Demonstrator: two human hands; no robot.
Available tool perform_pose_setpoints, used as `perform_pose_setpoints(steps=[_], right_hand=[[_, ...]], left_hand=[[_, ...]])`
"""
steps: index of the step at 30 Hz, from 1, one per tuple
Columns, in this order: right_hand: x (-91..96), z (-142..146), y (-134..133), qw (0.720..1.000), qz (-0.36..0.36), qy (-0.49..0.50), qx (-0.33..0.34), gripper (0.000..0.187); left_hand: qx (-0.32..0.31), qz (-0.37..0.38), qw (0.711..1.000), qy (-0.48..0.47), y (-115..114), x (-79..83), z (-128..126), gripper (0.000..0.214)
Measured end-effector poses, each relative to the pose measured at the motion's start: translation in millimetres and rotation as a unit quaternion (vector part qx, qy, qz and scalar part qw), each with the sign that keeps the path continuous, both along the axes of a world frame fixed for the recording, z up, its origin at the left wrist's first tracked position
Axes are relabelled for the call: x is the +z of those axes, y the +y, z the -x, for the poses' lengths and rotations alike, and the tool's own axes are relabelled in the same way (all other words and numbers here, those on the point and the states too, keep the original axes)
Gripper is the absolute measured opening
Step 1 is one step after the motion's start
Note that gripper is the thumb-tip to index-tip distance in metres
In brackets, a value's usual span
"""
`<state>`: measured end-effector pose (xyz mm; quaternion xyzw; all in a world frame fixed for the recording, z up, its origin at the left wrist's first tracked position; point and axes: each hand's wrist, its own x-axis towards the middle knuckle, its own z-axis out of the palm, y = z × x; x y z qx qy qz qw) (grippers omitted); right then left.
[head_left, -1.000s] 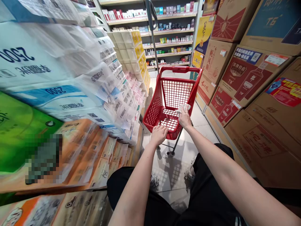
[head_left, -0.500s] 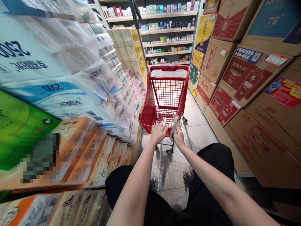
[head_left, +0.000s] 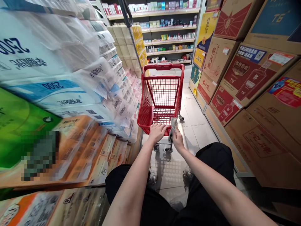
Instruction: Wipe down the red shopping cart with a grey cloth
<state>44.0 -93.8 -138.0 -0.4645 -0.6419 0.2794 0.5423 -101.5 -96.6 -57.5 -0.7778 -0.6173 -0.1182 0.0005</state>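
Observation:
A red shopping cart [head_left: 162,94] with a mesh basket stands in front of me, its handle bar at the far end. Over its near rim lies my left hand [head_left: 157,132], back upward, with the fingers bent over the edge and gripping it. My right hand [head_left: 178,138] is closed round a crumpled grey cloth [head_left: 173,125], which lies against the near right corner of the basket. The thumb and part of the cloth show; the fingertips are hidden behind it. No goods are visible inside the basket.
Stacked tissue packs [head_left: 113,84] rise close on my left, with orange packs [head_left: 77,147] lower down. Cardboard cartons [head_left: 249,75] line the right side on a low platform. Shelves of small goods [head_left: 174,26] stand at the back. A dark pole [head_left: 134,40] rises behind the cart.
The cart has shifted a little to the left and turned slightly. Both hands have moved with it, the right one still holding the cloth at the corner.

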Motion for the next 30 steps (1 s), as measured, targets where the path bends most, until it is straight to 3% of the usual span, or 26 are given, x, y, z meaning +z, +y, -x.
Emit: perform_pose_setpoints(steps=[2, 5, 8, 12, 16, 21, 25, 30], right_hand=[[-7.4, 2.4, -13.2, 1.0, -0.018, -0.007, 0.012, 0.048], [-11.1, -3.5, -11.0, 1.0, 0.004, -0.009, 0.02, 0.049], [-8.9, -17.8, 4.5, 0.997, 0.059, 0.033, -0.048, 0.053], [-1.0, -31.0, 17.6, 0.987, 0.071, 0.062, -0.127, 0.038], [6.3, -16.6, 13.8, 0.99, 0.04, 0.052, -0.125, 0.029], [2.6, 11.5, 10.9, 0.987, 0.057, 0.092, -0.117, 0.03], [-12.2, 15.6, 20.4, 0.986, 0.056, 0.107, -0.11, 0.031], [-56.3, 8.9, 22.4, 0.982, 0.15, 0.054, -0.098, 0.03]], left_hand=[[0.003, 0.005, 1.0, -0.001, -2.5, 0.7, 1.6, 0.035], [0.005, 0.012, 1.0, -0.01, -4.9, 1.6, 2.7, 0.034], [0.007, 0.014, 1.0, -0.014, -4.1, 1.5, 3.4, 0.034], [0.005, 0.014, 1.0, -0.02, 0.4, 0.0, 4.8, 0.032], [0.009, 0.012, 1.0, -0.02, 5.2, -1.4, 4.3, 0.032], [0.014, 0.016, 1.0, -0.014, 12.6, -3.9, 5.4, 0.032], [0.015, 0.014, 1.0, -0.014, 19.0, -5.1, 10.6, 0.033], [0.021, 0.025, 0.999, -0.015, 16.6, -5.5, 9.0, 0.031]])
